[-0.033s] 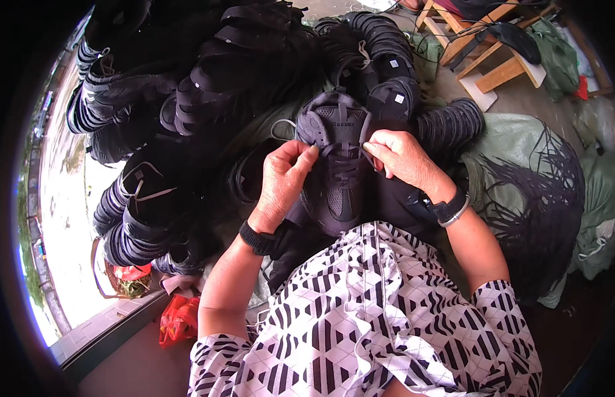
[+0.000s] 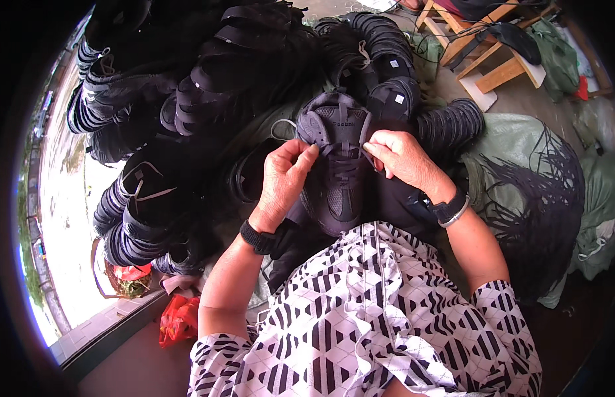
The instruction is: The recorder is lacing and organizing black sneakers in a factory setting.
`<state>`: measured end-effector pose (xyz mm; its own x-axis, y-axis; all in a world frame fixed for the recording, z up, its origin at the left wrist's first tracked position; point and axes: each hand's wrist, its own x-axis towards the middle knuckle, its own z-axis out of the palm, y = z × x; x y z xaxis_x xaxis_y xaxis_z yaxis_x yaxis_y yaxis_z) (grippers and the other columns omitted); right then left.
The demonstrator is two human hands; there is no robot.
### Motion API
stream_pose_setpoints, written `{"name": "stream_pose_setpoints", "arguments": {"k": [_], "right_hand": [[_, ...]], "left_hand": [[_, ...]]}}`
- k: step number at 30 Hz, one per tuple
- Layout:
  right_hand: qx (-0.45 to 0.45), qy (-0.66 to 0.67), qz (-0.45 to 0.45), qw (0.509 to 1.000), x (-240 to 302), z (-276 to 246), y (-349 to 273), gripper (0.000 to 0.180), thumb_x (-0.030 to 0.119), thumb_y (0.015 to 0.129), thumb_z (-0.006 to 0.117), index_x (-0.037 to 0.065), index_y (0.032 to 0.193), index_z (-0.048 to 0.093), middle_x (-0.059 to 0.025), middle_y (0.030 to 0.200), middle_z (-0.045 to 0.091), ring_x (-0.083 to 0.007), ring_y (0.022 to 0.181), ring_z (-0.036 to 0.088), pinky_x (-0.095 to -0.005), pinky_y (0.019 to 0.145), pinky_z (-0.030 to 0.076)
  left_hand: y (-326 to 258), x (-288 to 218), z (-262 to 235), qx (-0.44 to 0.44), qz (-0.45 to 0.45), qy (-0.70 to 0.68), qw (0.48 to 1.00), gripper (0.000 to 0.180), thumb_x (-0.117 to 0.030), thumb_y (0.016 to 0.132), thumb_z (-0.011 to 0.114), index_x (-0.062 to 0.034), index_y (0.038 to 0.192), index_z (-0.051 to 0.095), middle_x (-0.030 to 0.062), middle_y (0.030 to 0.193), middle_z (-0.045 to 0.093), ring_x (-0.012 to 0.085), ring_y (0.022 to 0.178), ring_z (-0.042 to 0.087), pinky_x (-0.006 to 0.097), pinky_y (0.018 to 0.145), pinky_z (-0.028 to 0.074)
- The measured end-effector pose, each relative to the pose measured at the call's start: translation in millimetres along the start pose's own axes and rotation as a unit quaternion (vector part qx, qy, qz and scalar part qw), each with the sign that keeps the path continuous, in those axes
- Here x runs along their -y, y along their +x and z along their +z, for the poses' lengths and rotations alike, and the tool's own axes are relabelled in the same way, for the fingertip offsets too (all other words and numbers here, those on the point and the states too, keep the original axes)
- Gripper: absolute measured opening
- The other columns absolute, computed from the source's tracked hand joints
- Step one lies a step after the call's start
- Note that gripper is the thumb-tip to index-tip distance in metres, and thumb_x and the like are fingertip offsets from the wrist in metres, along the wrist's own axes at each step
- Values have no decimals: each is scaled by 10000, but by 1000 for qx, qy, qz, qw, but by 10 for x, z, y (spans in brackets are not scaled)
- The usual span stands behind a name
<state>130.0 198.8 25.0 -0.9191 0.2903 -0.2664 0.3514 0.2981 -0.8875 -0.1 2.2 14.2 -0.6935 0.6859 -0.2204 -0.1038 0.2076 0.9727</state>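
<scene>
A black shoe upper point(image 2: 339, 198) lies on my lap, its toe toward me and its tongue facing up and away. Black shoelace point(image 2: 345, 165) crosses its front through the lower eyelets. My left hand point(image 2: 286, 169) pinches at the left eyelet edge, thumb and forefinger pressed together. On the opposite edge, my right hand point(image 2: 400, 155) pinches in the same way, other fingers curled. Each pinch seems to hold a lace end, though the fingertips hide most of it.
Stacked black shoe uppers point(image 2: 241, 66) pile up ahead and to the left. At right, many loose dark laces point(image 2: 532, 192) drape over a pale green sack point(image 2: 513, 132). A wooden stool point(image 2: 499, 73) stands at the far right. A red plastic bag point(image 2: 178, 321) lies at lower left.
</scene>
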Motion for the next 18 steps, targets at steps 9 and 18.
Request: {"name": "stream_pose_setpoints", "arguments": {"k": [9,18], "right_hand": [[-8,11,-11,1000,-11,-1,-33,240,188,923,526,28,751,575,-3,601,559,-56,470,491,-207,439,403],[-145,-302,-266,904,-46,-42,6,125,164,824,641,63,868,583,-69,748,558,-218,654,603,-339,596,504]], "left_hand": [[21,17,-12,33,10,-37,999,219,-211,892,632,-67,732,591,-99,624,457,-4,582,354,191,505,279],[175,-388,40,-9,310,496,811,156,-154,775,671,-64,725,554,92,673,577,298,688,599,373,594,490]]}}
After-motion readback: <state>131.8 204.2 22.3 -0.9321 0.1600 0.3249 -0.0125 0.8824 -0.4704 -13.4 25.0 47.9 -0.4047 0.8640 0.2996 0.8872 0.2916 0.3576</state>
